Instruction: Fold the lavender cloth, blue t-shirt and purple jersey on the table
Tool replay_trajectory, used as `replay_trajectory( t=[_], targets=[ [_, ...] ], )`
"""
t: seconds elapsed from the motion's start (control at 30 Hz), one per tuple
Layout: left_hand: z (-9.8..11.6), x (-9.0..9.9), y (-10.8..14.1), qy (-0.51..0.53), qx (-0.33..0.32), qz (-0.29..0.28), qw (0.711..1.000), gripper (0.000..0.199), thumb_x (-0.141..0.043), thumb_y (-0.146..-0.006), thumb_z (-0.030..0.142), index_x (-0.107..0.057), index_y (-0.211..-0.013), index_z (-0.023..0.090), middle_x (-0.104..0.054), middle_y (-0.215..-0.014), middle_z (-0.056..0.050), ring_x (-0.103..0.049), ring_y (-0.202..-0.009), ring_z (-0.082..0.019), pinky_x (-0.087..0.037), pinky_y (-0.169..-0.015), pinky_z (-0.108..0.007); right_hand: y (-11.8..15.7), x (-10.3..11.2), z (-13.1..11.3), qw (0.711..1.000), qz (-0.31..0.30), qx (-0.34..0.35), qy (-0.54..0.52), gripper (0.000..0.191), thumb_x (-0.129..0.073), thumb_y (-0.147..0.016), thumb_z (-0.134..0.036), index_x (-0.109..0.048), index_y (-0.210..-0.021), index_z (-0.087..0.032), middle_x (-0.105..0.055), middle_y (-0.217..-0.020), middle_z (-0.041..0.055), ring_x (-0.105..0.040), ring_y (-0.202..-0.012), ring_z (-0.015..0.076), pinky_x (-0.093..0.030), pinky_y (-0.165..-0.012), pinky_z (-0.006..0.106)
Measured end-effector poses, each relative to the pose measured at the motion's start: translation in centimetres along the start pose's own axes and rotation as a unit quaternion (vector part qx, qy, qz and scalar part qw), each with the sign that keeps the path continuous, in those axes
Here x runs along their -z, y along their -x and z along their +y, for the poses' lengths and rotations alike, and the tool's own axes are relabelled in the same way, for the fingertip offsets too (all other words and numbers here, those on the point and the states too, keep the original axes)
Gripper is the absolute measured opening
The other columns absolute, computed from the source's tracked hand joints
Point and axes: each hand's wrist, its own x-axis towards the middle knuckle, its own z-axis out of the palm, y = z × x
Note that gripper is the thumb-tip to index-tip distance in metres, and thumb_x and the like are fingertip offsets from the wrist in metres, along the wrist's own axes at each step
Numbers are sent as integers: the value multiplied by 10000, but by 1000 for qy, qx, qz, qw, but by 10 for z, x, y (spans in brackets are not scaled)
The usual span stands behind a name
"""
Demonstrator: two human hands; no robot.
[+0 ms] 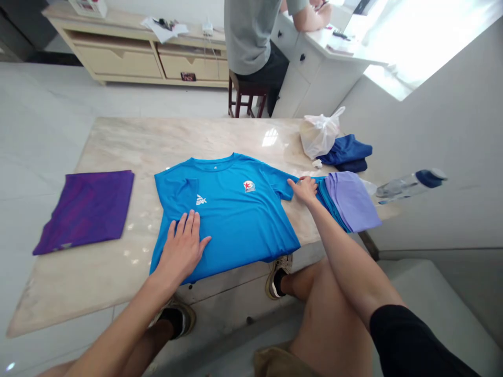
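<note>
A blue T-shirt [231, 220] lies spread on the table, its collar at the far side and its hem hanging over the near edge. White lettering and a round red-and-white badge show on its chest. The left sleeve is folded inward. My left hand [184, 243] rests flat on the lower left of the shirt, fingers stretched. At the end of the right sleeve is my right hand [304, 189], its thumb on the fabric and apart from the bent fingers. Those fingers lie beside a stack of folded clothes [351, 201], lavender on top and teal beneath.
A folded purple garment [90, 209] lies on the left of the marble-patterned table [129, 141]. A white plastic bag [320, 133], dark blue cloth [348, 152] and a clear bottle [408, 184] with a blue cap are at the right. Beyond, a person [251, 36] sits on a stool.
</note>
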Motion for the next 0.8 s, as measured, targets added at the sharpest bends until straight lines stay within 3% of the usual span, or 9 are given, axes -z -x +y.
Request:
replay_trajectory(
  t=[0.1,0.2,0.33,0.47,0.6,0.7,0.8],
  targets=[
    [0,4,-6,-11,8,-10,1000,802,-369,-1127,505,-390,-1754,5,-383,-1817,-264,-364,-1698,-464,-302,-1372,-681,-13,-8,-3,999,3,6,-51,496,-784,-936,-520,-678,-1304,-205,-543,-1574,224,-468,-1504,436,-371,-1271,569],
    [4,9,-13,-19,9,-20,1000,782,-395,-1134,497,-413,-1747,12,-395,-1815,-254,-344,-1707,-466,-298,-1376,-681,-27,-10,-9,995,7,30,-92,308,-700,-976,-455,-701,-1148,-200,-681,-1350,183,-588,-1337,383,-455,-1185,523],
    [13,22,-18,-12,3,-14,1000,741,-386,-1154,503,-456,-1732,45,-469,-1782,-239,-395,-1686,-440,-338,-1367,-650,-34,-5,-22,988,27,79,-131,358,-534,-1085,-452,-651,-1280,-176,-748,-1179,130,-670,-1132,297,-529,-1023,396],
    [18,40,-20,-10,2,-10,1000,681,-426,-1158,486,-530,-1685,68,-532,-1739,-239,-465,-1637,-432,-396,-1334,-615,-15,4,-37,982,73,166,-46,375,-560,-1109,-414,-658,-1375,-168,-764,-1169,183,-698,-1145,357,-524,-1010,439],
    [22,57,-21,-24,9,-36,999,583,-502,-1142,403,-602,-1616,78,-639,-1623,-251,-596,-1499,-423,-506,-1220,-561,14,11,-60,982,85,162,54,351,-554,-1134,-406,-711,-1336,-165,-773,-1139,223,-740,-1124,389,-543,-991,471],
    [29,66,-23,-33,16,-59,998,523,-514,-1140,364,-635,-1573,96,-723,-1475,-248,-687,-1340,-406,-575,-1076,-515,34,8,-83,983,72,167,6,352,-550,-1144,-409,-719,-1316,-154,-787,-1132,223,-766,-1095,377,-582,-953,456],
    [36,72,-25,-38,15,-61,997,488,-501,-1150,354,-656,-1539,104,-737,-1420,-242,-700,-1287,-397,-584,-1013,-497,51,1,-105,967,-43,211,-135,421,-535,-1153,-486,-680,-1382,-164,-814,-1087,166,-799,-854,296,-627,-774,385]
  ],
)
